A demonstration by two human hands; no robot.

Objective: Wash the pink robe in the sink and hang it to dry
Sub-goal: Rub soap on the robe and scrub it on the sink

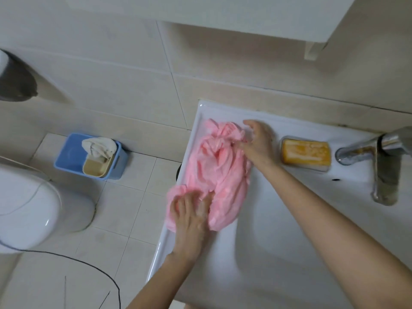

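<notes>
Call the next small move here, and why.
Probably reach the right hand to the soap bar, which lies just beside it. The left hand presses flat on the near end of the pink robe, pinning it. The robe lies bunched on the sink ledge, not in the basin.

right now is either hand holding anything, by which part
The left hand presses flat on the near end of the pink robe; right hand touches its far end, a pinch there cannot be told.
</notes>
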